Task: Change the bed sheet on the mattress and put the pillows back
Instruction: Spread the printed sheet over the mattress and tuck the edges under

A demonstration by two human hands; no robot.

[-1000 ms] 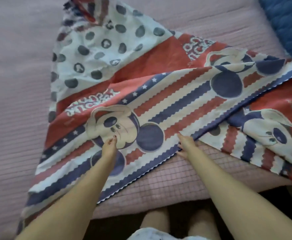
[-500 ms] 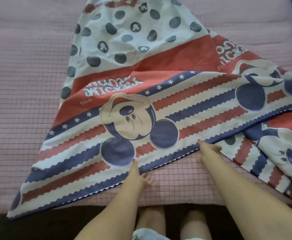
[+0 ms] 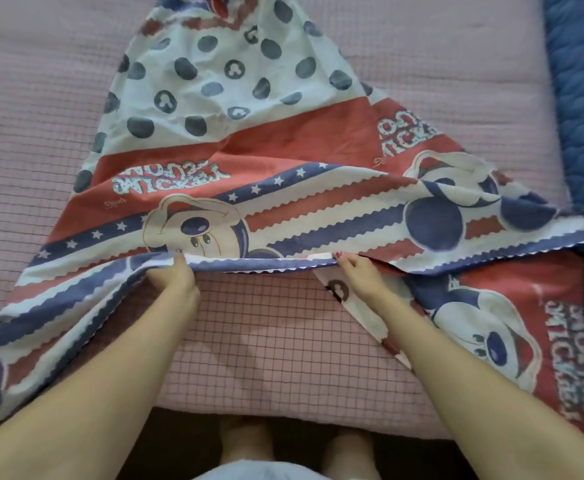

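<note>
A red, white and blue cartoon-print bed sheet [image 3: 249,143] lies partly folded across the pink checked mattress [image 3: 269,348]. My left hand [image 3: 174,277] grips the sheet's blue zigzag hem near the middle left. A short way to the right, my right hand [image 3: 356,268] pinches the same hem. Between the two hands the hem is lifted off the mattress and stretched taut. No pillows are in view.
A dark blue quilted cover [image 3: 581,98] lies along the right edge of the bed. The mattress's near edge runs just in front of my legs [image 3: 283,448]. Bare pink mattress shows at the left and the far right.
Both hands have moved forward and taken hold of the hem. They have lifted it and drawn it toward the sheet's middle, so more bare mattress shows in front of me.
</note>
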